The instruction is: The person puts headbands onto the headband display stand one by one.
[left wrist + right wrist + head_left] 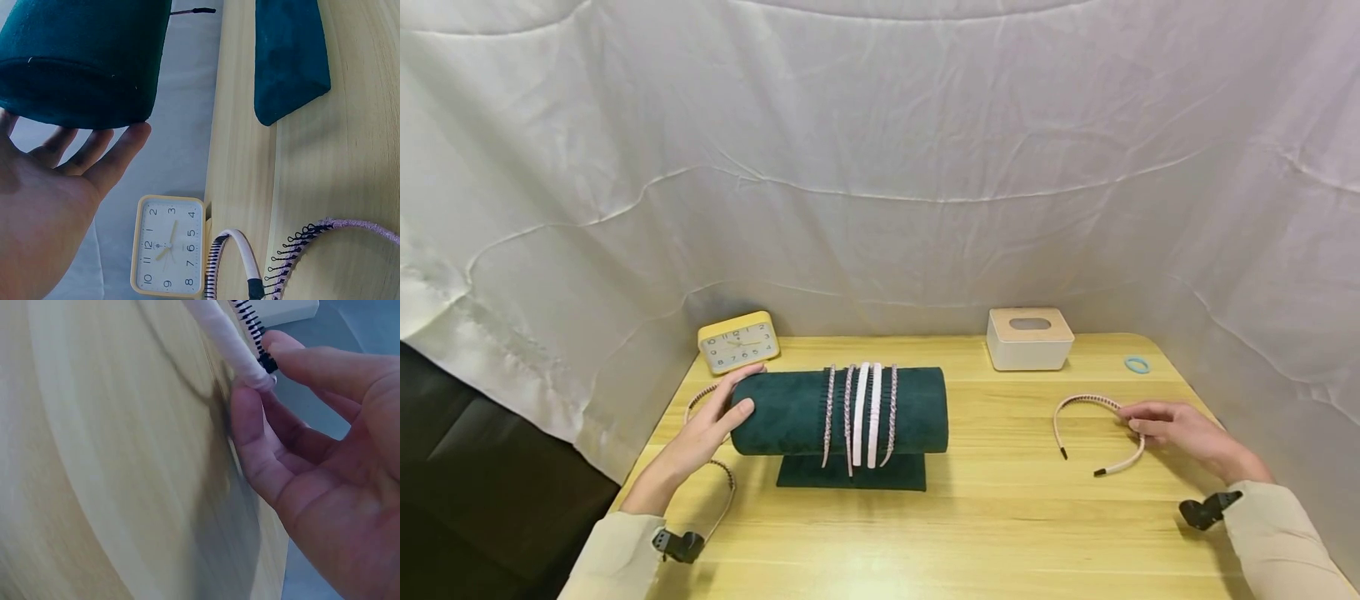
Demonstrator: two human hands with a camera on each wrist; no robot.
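Note:
My left hand [707, 421] holds the left end of a dark green velvet headband stand [778, 417], thumb on its front and fingers over the top and back. In the left wrist view, spread fingers meet the rim of the roll [81, 81]. Several headbands sit side by side around the roll, including a white one [875, 417] and a braided lilac one [891, 417]. Over at the right, my right hand [1180, 429] pinches the side of a pale pink headband [1090, 398] with black inner teeth and black tips, low over the table.
Two more headbands lie near my left arm, one lilac [727, 500] and one pale pink [240, 247]. A yellow clock [739, 342] stands at the back left. Back right are a white tissue box [1030, 350] with a wooden top and a light blue ring [1137, 365]. Pale curtains surround the wooden table.

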